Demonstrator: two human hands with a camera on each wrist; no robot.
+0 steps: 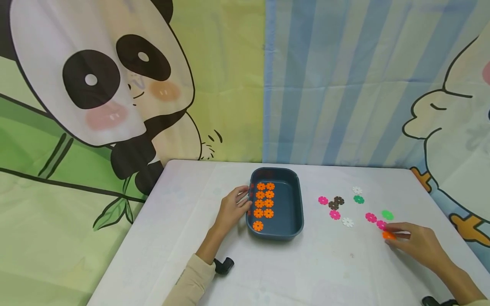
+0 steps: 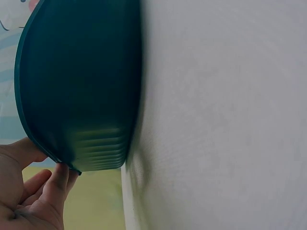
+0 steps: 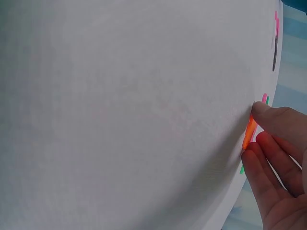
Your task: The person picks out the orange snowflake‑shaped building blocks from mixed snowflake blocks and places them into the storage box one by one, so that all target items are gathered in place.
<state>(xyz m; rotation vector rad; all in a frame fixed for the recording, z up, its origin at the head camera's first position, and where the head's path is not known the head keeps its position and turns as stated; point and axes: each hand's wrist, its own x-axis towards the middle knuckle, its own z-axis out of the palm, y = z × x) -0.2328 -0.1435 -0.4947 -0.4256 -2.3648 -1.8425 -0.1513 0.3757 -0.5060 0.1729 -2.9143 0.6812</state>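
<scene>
In the head view, my left hand point(image 1: 232, 209) grips the left rim of a dark blue-grey tray point(image 1: 293, 204). The left wrist view has the thumb and fingers point(image 2: 58, 184) at the rim of the tray point(image 2: 81, 72). Inside, orange flower-shaped discs point(image 1: 269, 203) lie flat in two columns along the left side. My right hand point(image 1: 419, 243), over at the right of the table, pinches another orange disc point(image 1: 388, 235) between thumb and fingers. In the right wrist view this disc point(image 3: 249, 132) stands tilted, close to the tabletop. A pink disc point(image 1: 381, 225) lies just beyond the fingertips.
Right of the tray, loose flower-shaped discs lie on the white table point(image 1: 325, 272): pink point(image 1: 323, 200), brown point(image 1: 338, 200), white point(image 1: 348, 222), dark green point(image 1: 358, 199) and light green point(image 1: 387, 214). A printed cloth point(image 1: 226, 85) hangs behind the table's back edge.
</scene>
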